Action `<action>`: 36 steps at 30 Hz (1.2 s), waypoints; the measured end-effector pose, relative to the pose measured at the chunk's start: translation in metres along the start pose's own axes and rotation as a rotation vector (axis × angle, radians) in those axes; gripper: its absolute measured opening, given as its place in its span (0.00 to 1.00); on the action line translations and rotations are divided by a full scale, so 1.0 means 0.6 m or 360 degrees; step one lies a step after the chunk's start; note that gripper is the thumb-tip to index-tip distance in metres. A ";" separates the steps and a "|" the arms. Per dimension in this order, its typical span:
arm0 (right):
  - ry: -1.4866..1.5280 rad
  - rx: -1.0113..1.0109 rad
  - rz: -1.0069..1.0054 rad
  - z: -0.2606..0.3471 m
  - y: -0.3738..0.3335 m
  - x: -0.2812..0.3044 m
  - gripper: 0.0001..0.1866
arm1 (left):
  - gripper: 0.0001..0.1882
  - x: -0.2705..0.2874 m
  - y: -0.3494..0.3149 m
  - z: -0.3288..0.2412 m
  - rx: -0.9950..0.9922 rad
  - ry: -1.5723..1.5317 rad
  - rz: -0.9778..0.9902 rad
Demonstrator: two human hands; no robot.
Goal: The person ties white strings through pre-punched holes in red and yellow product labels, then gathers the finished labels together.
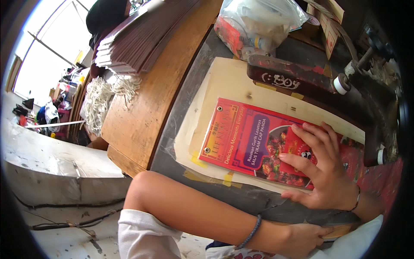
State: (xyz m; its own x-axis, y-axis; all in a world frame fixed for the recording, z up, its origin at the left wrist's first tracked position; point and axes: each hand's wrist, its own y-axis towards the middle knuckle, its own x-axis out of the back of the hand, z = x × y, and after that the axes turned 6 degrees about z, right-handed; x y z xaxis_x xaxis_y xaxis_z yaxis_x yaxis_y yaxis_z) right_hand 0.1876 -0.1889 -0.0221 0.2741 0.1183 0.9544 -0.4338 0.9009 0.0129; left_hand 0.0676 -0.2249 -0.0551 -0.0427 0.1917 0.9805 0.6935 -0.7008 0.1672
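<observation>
A red printed pad of sheets (pixel 241 142) with food pictures lies flat on a pale wooden board (pixel 194 125). Two metal eyelets show along its left edge. My right hand (pixel 321 166) rests palm down on the pad's right part, fingers spread, thumb near its front edge. My left forearm crosses in front of the board. My left hand (pixel 297 239) is closed, low at the right, beside a strip of light wood (pixel 338 231); what its fingers grip, if anything, is hidden. Beyond the pad reaches a dark metal machine arm (pixel 293 77) with white lettering.
A stack of brownish folded sheets (pixel 133 43) lies on the wooden table (pixel 142 116) at the far left, beside bundled white string (pixel 99 99). A filled plastic bag (pixel 258 26) stands behind the board. Machine parts (pixel 379 99) fill the right. Black cables (pixel 73 224) run along the lower left.
</observation>
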 end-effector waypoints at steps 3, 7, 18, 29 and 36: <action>0.0025 0.0012 0.0002 -0.002 0.002 0.005 0.32 | 0.14 -0.002 -0.001 -0.007 0.0047 0.0038 -0.0022; 0.0050 -0.0203 -0.0150 0.009 0.003 -0.009 0.36 | 0.14 -0.004 -0.011 -0.012 0.0118 0.0089 -0.0092; 0.0085 -0.0138 -0.0137 0.003 0.006 -0.005 0.37 | 0.10 -0.074 0.035 -0.019 -0.0032 0.0172 0.0007; -0.0004 -0.0115 -0.0040 0.003 0.000 -0.015 0.37 | 0.13 -0.010 -0.007 -0.006 0.0000 0.0016 0.0063; 0.0008 -0.0129 -0.0067 0.003 0.003 -0.010 0.38 | 0.16 -0.017 0.005 -0.005 0.0005 -0.0077 0.0156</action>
State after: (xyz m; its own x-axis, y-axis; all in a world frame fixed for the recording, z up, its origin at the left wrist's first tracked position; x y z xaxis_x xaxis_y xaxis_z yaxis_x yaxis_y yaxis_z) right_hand 0.1836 -0.1887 -0.0270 0.2950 0.0812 0.9520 -0.3509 0.9360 0.0289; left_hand 0.0679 -0.2312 -0.0644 0.0599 0.1554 0.9860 0.6951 -0.7155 0.0705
